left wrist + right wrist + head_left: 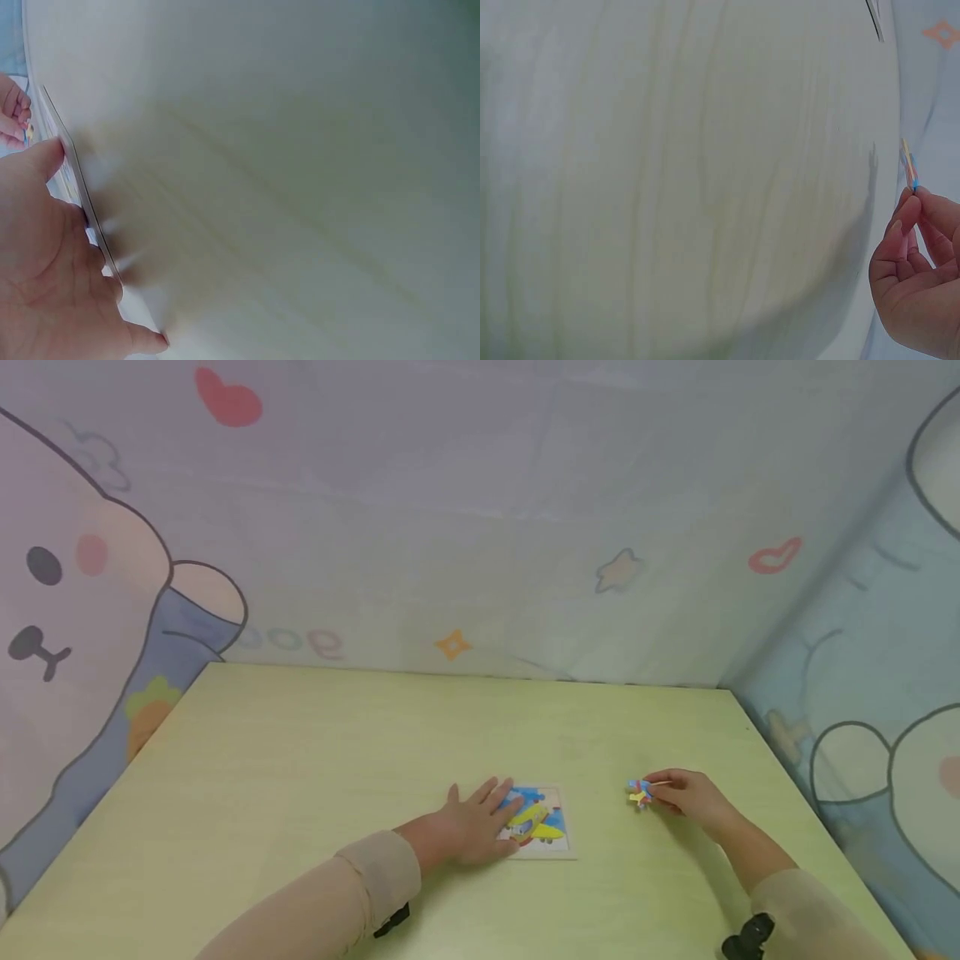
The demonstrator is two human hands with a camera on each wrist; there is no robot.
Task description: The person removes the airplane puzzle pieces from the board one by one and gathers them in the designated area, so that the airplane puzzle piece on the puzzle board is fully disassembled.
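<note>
A square jigsaw puzzle board point(551, 855) with a yellow airplane on a blue and white picture lies on the table. My left hand point(472, 831) rests over its left side with fingers spread and fairly straight, hiding that part. In the left wrist view, the thumb and fingers lie along the board's edge point(81, 180). To the right of the board, my right hand point(696, 799) pinches a small blue, yellow and red puzzle piece point(638, 793) between thumb and fingertips. The right wrist view shows the piece point(910, 166) thin and edge-on, held above the tabletop.
The pale yellow wooden table point(300, 752) reaches back to a cartoon-printed cloth point(480, 527). Another printed cloth point(885, 635) borders the right side. A small black device point(747, 937) is strapped near the right sleeve.
</note>
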